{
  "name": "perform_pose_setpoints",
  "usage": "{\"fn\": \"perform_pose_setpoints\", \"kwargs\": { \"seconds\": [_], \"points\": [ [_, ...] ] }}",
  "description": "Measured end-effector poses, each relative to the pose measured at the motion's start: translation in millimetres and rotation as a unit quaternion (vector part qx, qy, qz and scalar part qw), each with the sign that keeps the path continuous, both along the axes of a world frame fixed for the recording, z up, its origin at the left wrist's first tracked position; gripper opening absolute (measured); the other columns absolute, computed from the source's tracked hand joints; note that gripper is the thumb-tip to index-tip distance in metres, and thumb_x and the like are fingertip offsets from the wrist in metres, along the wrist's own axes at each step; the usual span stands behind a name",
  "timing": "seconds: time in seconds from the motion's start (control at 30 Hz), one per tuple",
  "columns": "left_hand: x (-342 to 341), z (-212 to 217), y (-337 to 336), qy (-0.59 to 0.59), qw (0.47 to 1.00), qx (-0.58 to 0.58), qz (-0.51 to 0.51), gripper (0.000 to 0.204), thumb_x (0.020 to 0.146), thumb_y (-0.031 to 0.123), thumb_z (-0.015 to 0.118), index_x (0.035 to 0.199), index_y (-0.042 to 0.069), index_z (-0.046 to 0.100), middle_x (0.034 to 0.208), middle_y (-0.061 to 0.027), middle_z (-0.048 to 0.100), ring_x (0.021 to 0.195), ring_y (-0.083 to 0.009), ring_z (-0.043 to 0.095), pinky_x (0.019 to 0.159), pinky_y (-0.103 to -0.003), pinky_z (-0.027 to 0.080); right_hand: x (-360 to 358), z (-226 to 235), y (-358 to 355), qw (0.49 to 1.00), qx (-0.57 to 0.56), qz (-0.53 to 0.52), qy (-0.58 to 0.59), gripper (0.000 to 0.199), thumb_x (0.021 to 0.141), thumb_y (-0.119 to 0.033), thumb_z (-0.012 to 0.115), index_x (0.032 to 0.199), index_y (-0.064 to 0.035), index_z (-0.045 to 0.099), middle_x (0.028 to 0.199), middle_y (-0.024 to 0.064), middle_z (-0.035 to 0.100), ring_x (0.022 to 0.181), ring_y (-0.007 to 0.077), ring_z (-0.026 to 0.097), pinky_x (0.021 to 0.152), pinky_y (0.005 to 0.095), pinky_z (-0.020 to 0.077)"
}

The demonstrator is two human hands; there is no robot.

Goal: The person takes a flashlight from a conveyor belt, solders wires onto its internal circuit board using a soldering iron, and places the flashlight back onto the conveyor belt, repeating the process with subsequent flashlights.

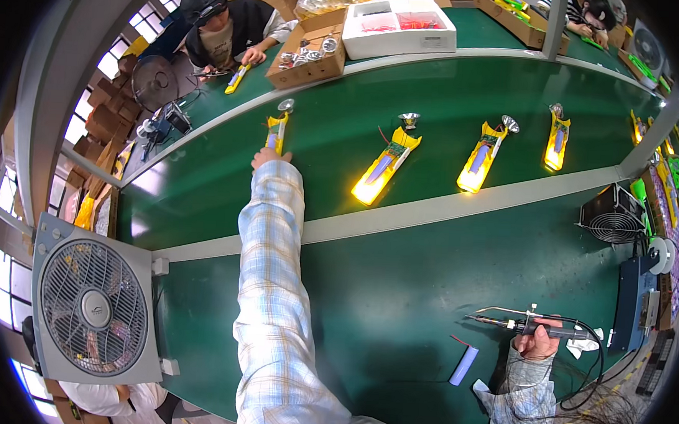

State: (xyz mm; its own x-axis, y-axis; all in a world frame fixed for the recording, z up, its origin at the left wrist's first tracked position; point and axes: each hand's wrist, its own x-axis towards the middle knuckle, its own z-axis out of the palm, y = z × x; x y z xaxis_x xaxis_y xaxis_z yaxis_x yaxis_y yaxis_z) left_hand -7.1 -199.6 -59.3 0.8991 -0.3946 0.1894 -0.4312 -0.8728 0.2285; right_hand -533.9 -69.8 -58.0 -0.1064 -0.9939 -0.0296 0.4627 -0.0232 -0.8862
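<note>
My left arm reaches far over the green bench, and my left hand closes round the near end of a yellow lamp housing. A silver reflector cup sits at that housing's far end. In my right hand is a soldering iron with a thin metal guide tube above it, its tip pointing left. A purple battery cell with a red wire lies left of my right hand. Farther back lie three open, glowing yellow housings, one left, one central, one right, each with a reflector beside it.
A grey box fan stands at the left edge. At the right are a small black fan and a blue station box. A pale strip crosses the bench. Beyond, a person works near a carton and a white foam box.
</note>
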Motion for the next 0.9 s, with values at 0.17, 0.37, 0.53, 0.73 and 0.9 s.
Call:
{"fn": "perform_pose_setpoints", "kwargs": {
  "seconds": [0.17, 0.37, 0.53, 0.73, 0.9],
  "points": [
    [12, -2, 23, -0.055, 0.992, -0.038, -0.103, 0.046, 0.057, 0.037, 0.055, 0.086, 0.002, 0.048, 0.082, -0.0166, 0.048, 0.077, -0.0279, 0.048, 0.067, -0.034, 0.038, 4, 2, 1, 0.999, 0.000, 0.031, 0.008, 0.017, 0.068, -0.014, 0.049, 0.074, -0.0011, 0.039, 0.063, 0.0049, 0.041, 0.034, 0.0073, 0.036, 0.030, 0.0164, 0.0315],
    [-83, 44, 131, -0.005, 0.900, -0.265, -0.346, 0.041, 0.058, 0.019, 0.059, 0.089, -0.003, 0.043, 0.080, -0.0143, 0.045, 0.072, -0.0234, 0.046, 0.063, -0.029, 0.038, 6, 11, 8, 0.999, -0.013, 0.032, 0.005, 0.017, 0.068, -0.016, 0.048, 0.075, -0.0013, 0.041, 0.061, 0.0052, 0.041, 0.038, 0.0072, 0.038, 0.032, 0.0151, 0.0319],
    [-198, 75, 228, 0.070, 0.836, -0.153, -0.522, 0.044, 0.056, 0.020, 0.058, 0.090, -0.001, 0.041, 0.076, -0.0142, 0.045, 0.066, -0.0268, 0.043, 0.059, -0.032, 0.036, 14, 22, 16, 0.999, -0.035, 0.024, 0.032, 0.025, 0.066, -0.021, 0.051, 0.073, -0.0005, 0.040, 0.053, 0.0040, 0.039, 0.038, 0.0070, 0.037, 0.032, 0.0138, 0.0286],
    [-258, 46, 266, 0.092, 0.797, -0.071, -0.592, 0.048, 0.047, 0.014, 0.063, 0.089, 0.003, 0.044, 0.073, -0.0091, 0.045, 0.067, -0.0238, 0.043, 0.068, -0.035, 0.034, 23, 26, 30, 0.970, -0.224, 0.095, 0.024, 0.029, 0.064, -0.023, 0.055, 0.071, -0.0012, 0.038, 0.058, 0.0062, 0.043, 0.050, 0.0115, 0.037, 0.045, 0.0228, 0.0300],
    [-269, 36, 268, 0.094, 0.806, -0.015, -0.584, 0.050, 0.049, 0.015, 0.063, 0.094, 0.004, 0.043, 0.080, -0.0064, 0.047, 0.072, -0.0207, 0.045, 0.076, -0.039, 0.031, 29, 16, 31, 0.962, -0.246, 0.091, 0.081, 0.029, 0.064, -0.024, 0.053, 0.071, 0.0005, 0.039, 0.065, 0.0072, 0.038, 0.043, 0.0100, 0.036, 0.034, 0.0184, 0.0288]
  ]
}}
